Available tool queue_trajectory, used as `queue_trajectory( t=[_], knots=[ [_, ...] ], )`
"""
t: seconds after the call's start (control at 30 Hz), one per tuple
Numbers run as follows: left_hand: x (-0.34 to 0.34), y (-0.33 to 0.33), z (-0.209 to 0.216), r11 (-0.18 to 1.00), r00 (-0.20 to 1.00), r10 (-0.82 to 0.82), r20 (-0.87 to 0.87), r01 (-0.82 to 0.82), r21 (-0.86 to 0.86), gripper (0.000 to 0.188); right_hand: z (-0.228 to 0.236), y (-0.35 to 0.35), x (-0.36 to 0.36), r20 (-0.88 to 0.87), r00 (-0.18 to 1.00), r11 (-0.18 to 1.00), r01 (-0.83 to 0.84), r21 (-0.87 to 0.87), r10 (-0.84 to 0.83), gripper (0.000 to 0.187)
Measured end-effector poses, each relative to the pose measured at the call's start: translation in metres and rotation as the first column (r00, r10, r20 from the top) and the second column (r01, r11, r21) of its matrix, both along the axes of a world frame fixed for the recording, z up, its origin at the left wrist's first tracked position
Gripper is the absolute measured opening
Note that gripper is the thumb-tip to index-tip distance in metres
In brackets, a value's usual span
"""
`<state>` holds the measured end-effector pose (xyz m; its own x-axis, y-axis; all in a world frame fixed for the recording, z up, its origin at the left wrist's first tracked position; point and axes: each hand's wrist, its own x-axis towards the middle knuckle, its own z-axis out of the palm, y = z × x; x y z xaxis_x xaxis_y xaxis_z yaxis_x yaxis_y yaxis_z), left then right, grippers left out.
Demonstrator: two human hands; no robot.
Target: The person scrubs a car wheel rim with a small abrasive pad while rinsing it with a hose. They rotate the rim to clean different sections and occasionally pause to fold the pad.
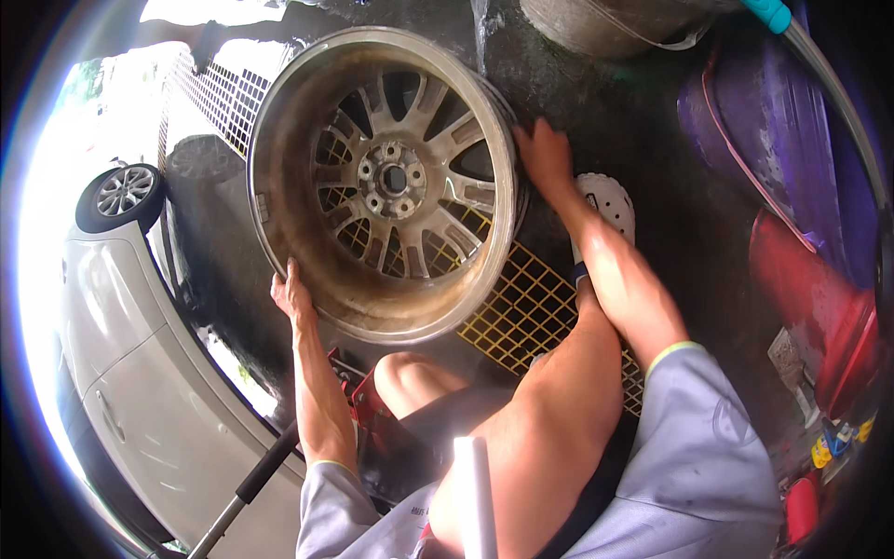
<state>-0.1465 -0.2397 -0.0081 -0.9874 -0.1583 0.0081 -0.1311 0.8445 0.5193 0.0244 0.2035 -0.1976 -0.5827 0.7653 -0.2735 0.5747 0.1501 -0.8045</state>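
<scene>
A bare metal car wheel rim (395,326) without a tyre is in front of me, its hollow side and spokes facing me. My left hand (293,291) grips its lower left edge, thumb on the inner side and the other fingers round the outside. Beside the rim's right outer wall is my right hand (548,156), fingers curled in and slightly blurred. Whatever those fingers hold, if anything, is hidden. Brownish grime streaks the inside of the barrel.
Yellow grating (521,307) lies under the rim. A pale car (158,391) stands at the left. A bucket (615,28) is at the top, with a purple container (773,130), a red container (810,298) and a hose (829,74) at right. A black-handled bar (265,466) leans lower left.
</scene>
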Motion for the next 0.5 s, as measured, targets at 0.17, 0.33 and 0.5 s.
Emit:
queue_trajectory(
  t=[0.17,0.33,0.5],
  knots=[
    [-0.002,-0.004,-0.009,1.000,1.000,0.018,0.011,-0.018,0.004,0.038,0.001,0.009,-0.012,-0.079,0.995,0.998,0.068,-0.019,-0.069,0.039],
    [-0.007,-0.010,-0.011,0.996,1.000,0.018,0.022,-0.016,-0.089,0.038,0.005,0.031,-0.055,-0.013,1.000,1.000,-0.001,-0.005,0.001,0.035],
    [0.004,-0.003,-0.002,1.000,1.000,0.009,-0.006,-0.010,-0.014,0.042,-0.008,-0.020,0.015,-0.071,0.995,0.997,0.074,-0.009,-0.075,0.038]
  ],
)
